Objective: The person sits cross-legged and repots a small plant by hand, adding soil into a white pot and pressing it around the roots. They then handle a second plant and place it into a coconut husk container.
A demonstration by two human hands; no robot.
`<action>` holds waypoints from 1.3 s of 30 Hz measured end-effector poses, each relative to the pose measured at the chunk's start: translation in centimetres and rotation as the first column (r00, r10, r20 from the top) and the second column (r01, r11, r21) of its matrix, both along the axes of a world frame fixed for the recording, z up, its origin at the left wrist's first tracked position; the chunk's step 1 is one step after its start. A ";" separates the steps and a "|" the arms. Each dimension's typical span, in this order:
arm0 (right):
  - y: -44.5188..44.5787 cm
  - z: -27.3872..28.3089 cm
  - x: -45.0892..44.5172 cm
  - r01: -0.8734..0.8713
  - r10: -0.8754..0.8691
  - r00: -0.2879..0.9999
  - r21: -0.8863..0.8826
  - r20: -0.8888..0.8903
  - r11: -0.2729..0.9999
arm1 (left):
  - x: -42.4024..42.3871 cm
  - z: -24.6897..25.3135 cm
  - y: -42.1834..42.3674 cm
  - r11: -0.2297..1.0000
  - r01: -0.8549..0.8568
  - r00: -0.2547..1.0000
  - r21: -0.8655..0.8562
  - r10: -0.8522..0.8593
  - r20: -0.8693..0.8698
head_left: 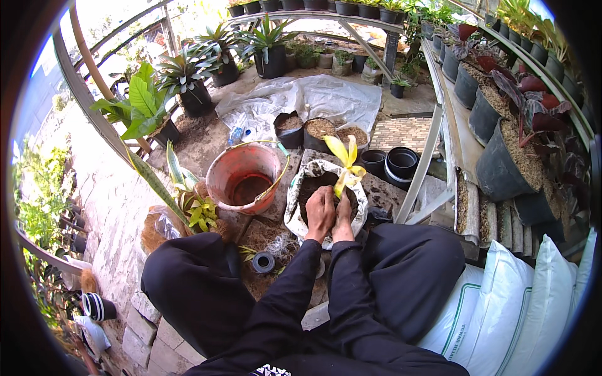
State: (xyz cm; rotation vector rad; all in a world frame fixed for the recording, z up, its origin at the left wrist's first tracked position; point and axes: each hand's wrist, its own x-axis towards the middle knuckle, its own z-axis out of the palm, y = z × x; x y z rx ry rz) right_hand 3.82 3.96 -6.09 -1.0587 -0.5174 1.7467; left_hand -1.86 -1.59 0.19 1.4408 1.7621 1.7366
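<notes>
Both hands are together inside a white sack (292,209) filled with dark soil (308,188), which stands between the knees. My left hand (321,212) lies on the soil with its fingers bent and its knuckles up. Close beside it, my right hand (344,217) is at the base of a plant with yellow leaves (345,155). The fingertips of both hands are hidden, so what they grip cannot be told. The plant rises above the hands, near the sack's far right side. To the left stands a reddish plastic bucket (221,174) with its handle over the right rim.
Black pots (402,162) stand beyond the sack at right, and filled planting bags (290,129) behind it. A small black pot (263,262) and a snake plant (157,185) are at left. A wooden shelf (444,94) with potted plants and full white sacks (494,301) bound the right side.
</notes>
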 end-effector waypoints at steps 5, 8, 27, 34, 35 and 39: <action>-0.8 0.2 0.0 0.000 -0.005 0.995 -0.045 -0.102 0.999 | -0.5 0.6 0.5 0.997 0.077 0.997 0.008 -0.077 -0.001; 0.1 0.2 0.3 -0.021 0.007 0.982 -0.071 -0.189 0.997 | -1.4 1.8 1.1 0.990 0.140 0.989 0.020 -0.141 0.049; -0.5 1.4 -1.4 -0.039 0.036 0.997 -0.039 -0.063 0.999 | -1.1 0.9 0.1 0.998 -0.068 0.992 -0.006 0.068 0.104; -2.1 1.4 -2.5 -0.087 0.090 0.987 -0.028 0.133 0.996 | -1.9 -2.8 1.1 0.985 -0.160 0.937 0.056 0.134 0.323; -2.4 2.8 -2.5 -0.056 0.073 0.974 -0.084 0.215 0.995 | -2.9 -3.1 0.7 0.992 -0.096 0.928 -0.082 0.119 0.352; -0.2 1.3 0.4 -0.365 0.342 0.910 -0.064 -0.234 0.929 | -2.5 -1.4 0.5 0.995 -0.093 0.934 0.020 0.080 0.349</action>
